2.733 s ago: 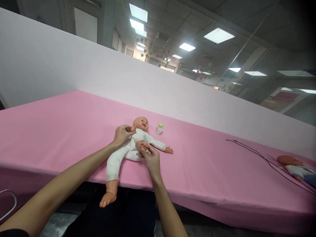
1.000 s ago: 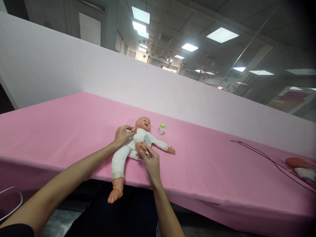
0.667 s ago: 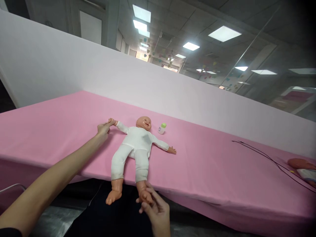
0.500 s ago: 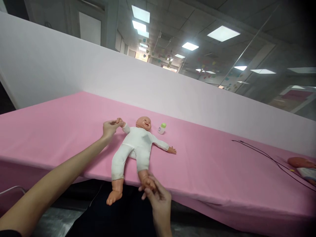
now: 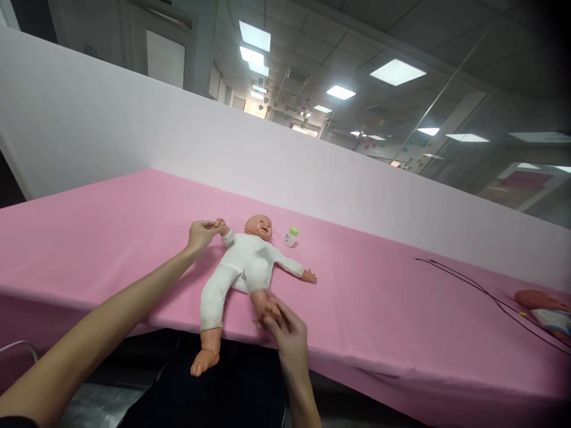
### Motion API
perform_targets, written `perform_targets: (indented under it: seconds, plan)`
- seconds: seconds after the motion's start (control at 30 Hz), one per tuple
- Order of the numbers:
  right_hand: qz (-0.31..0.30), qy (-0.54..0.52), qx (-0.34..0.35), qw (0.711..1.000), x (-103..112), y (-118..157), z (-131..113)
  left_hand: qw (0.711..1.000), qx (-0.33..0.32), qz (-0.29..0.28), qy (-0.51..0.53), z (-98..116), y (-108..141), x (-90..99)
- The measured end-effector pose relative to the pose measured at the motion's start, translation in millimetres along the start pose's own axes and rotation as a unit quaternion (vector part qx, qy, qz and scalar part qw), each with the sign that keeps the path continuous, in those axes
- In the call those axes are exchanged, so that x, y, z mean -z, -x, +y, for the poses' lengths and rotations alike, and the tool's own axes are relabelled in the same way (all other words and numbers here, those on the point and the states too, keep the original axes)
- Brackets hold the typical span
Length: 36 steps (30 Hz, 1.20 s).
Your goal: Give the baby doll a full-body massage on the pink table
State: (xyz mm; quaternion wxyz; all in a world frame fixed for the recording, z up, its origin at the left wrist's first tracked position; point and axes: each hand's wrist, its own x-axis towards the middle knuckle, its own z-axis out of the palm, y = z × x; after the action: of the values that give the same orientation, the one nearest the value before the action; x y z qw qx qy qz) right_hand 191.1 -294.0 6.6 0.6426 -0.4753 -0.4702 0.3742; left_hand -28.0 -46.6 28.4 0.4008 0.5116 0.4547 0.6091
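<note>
A baby doll (image 5: 250, 255) in a white suit lies face up between 2 bare hands on a pink-covered table (image 5: 357, 303). The left hand (image 5: 200, 233) is nearly closed, its thumb and fingertips pinching 1 of the doll's small hands out to the side of its head. The right hand (image 5: 291, 333), fingers curled and partly closed, grips 1 bare foot (image 5: 267, 309), slightly blurred, near the table edge; that leg is bent at the knee. The other leg lies straight between the hands, its bare foot (image 5: 205, 359) hanging past the edge above a person's dark clothing (image 5: 223, 392). The doll's free arm stretches out beyond the right hand, palm open on the cloth. A small bottle (image 5: 291, 237) with a green cap stands just beside the doll's head, farther out than the right hand. Well to the right of both hands, a thin black cable (image 5: 473, 284) runs toward a 2nd doll (image 5: 546, 312), partly cut off by the view. A pale partition (image 5: 267, 160) rises beyond the hands
</note>
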Motion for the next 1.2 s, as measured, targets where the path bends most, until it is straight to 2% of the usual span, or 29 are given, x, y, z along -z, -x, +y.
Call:
perform_targets:
  seconds: [0.07,0.13,0.2,0.23,0.33,0.43,0.53,0.6,0.67,0.77,0.83,0.93,1.07,1.13,1.2]
  plan:
    - [0.014,-0.029,-0.037,0.999,16,38,13,0.996,0.069,0.051,0.009,-4,-8,18.8]
    - [0.018,-0.047,-0.056,0.997,25,65,27,0.99,0.111,0.088,0.013,-7,-11,29.3]
    - [0.021,-0.051,-0.049,0.997,25,73,33,0.99,0.105,0.097,0.015,-6,-7,27.5]
    - [0.028,-0.048,-0.037,0.998,23,69,30,0.993,0.081,0.086,0.015,-3,-3,21.9]
    - [0.052,-0.025,-0.004,0.998,9,31,7,1.0,-0.025,0.006,0.0,8,15,-6.8]
    - [0.005,0.015,-0.003,1.0,-11,-25,-15,0.989,-0.103,-0.077,-0.077,14,35,-35.0]
    - [-0.012,0.027,-0.008,1.0,-29,-69,-18,0.975,-0.115,-0.114,-0.155,11,44,-45.8]
    - [-0.011,0.018,-0.009,1.0,-31,-78,-16,0.972,-0.11,-0.118,-0.171,6,40,-42.3]
    - [-0.019,0.008,-0.005,1.0,-22,-66,-16,0.977,-0.106,-0.114,-0.148,1,27,-32.7]
    - [-0.035,-0.009,-0.004,0.999,9,-20,-8,0.988,-0.09,-0.064,-0.108,-4,2,-10.6]
    - [-0.039,-0.052,-0.04,0.997,33,19,9,0.987,-0.058,-0.011,-0.148,-8,-13,7.3]
    - [-0.049,-0.126,-0.103,0.985,57,68,48,0.961,0.025,0.031,-0.275,-16,-27,33.7]
    - [-0.054,-0.234,-0.151,0.959,60,99,97,0.907,0.118,0.005,-0.405,-28,-38,57.2]
    - [-0.063,-0.267,-0.174,0.946,60,104,109,0.888,0.131,-0.034,-0.439,-32,-42,63.4]
    - [-0.085,-0.274,-0.191,0.938,67,106,111,0.872,0.132,-0.063,-0.467,-33,-47,67.7]
